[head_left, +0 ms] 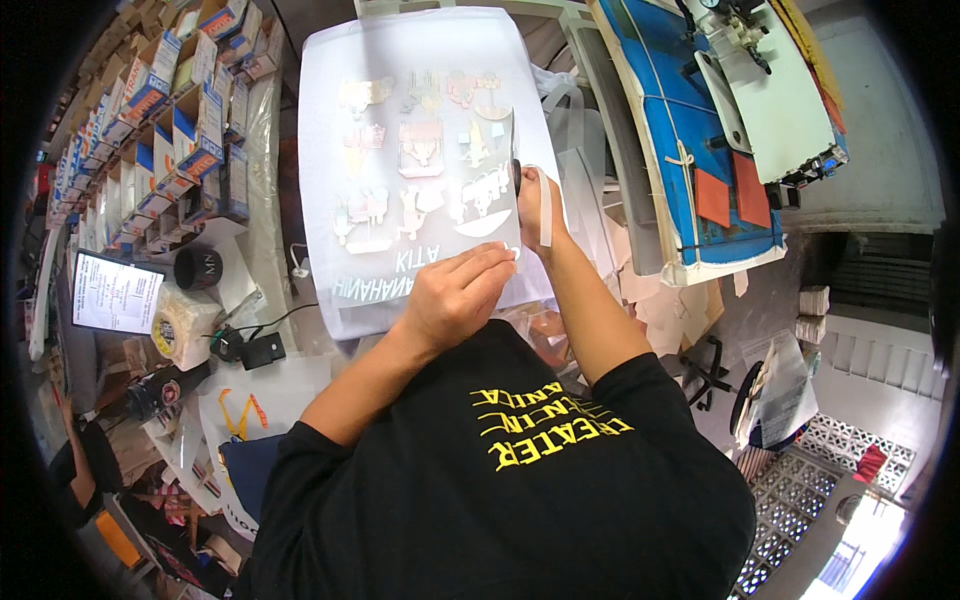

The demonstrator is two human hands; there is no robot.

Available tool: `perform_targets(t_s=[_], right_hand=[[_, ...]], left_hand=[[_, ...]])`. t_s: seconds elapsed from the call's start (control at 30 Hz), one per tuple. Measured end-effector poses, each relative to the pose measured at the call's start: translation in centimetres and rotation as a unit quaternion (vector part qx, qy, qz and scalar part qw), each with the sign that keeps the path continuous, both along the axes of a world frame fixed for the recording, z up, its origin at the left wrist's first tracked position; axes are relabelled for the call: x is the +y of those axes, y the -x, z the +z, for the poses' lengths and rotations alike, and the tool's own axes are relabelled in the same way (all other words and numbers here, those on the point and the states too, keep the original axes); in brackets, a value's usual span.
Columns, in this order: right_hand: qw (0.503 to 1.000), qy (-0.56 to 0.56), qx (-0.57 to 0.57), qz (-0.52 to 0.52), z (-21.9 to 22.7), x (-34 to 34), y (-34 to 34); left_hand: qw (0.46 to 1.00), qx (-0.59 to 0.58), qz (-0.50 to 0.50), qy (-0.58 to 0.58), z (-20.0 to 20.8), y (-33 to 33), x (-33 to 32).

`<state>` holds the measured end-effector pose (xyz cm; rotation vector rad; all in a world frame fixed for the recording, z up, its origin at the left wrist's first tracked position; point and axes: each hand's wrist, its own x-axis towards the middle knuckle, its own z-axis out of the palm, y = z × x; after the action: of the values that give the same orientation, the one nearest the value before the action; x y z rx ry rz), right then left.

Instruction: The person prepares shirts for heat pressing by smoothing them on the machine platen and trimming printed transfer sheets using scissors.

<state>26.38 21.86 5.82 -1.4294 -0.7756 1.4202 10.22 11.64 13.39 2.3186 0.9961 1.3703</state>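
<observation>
A translucent printed film sheet [440,170], bearing several small coloured figures and pale lettering, lies over a white padded surface [325,130]. At its lower right edge, my left hand [455,295] is closed, the fingertips pinching the film. My right hand [541,212] is closed around black-handled scissors [517,178] at the sheet's right edge. The scissors' blades point away from me, partly lost against the film. A narrow whitish strip [545,210] hangs across my right hand, along the cut side.
Shelves of open cardboard boxes [170,130] rise on the left. Below them are a tablet [118,292], a dark mug [198,268] and a tape roll [185,325]. A machine with a blue bed [690,130] stands on the right. Loose paper pieces [665,305] lie beneath it.
</observation>
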Motion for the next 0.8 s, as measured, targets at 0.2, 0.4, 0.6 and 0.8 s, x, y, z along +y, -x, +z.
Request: perform_targets(t_s=[0.2,0.4,0.6,0.8], right_hand=[[1.0,-0.008,0.015,0.003,-0.4,-0.2,0.1],[0.997,0.062,-0.008,0.048,2.7,0.2,-1.3],[0.997,0.051,-0.008,0.06,1.8,2.8,-2.0],[0.997,0.06,-0.024,0.04,1.4,4.6,-2.9]], left_hand=[[1.0,-0.017,0.01,0.019,-0.1,-0.3,-0.2],[1.0,0.003,-0.02,0.009,0.4,0.8,-0.9],[0.999,0.008,-0.038,0.01,2.5,1.5,-2.3],[0.995,0.008,-0.004,0.097,3.8,3.4,-4.0]])
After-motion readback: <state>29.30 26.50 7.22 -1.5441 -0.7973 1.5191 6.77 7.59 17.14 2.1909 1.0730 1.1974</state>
